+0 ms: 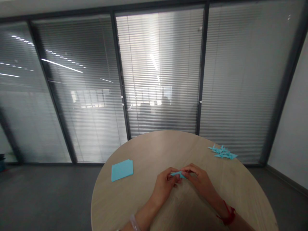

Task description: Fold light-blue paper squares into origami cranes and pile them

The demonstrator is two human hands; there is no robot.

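Note:
Between my hands, just over the near middle of the round table (154, 147), is a small piece of folded blue paper (177, 174). My left hand (166, 183) pinches its left part with thumb and fingers. On the right side, my right hand (196, 178) grips the same paper, its fingertips close to those of the left. Much of the paper is covered by my fingers, so its exact folded shape is hard to make out.
A stack of square blue paper sheets (122, 170) lies on the table's left side. Several folded blue paper cranes (223, 152) are heaped near the right edge. Behind the table stands a glass partition with blinds (158, 70).

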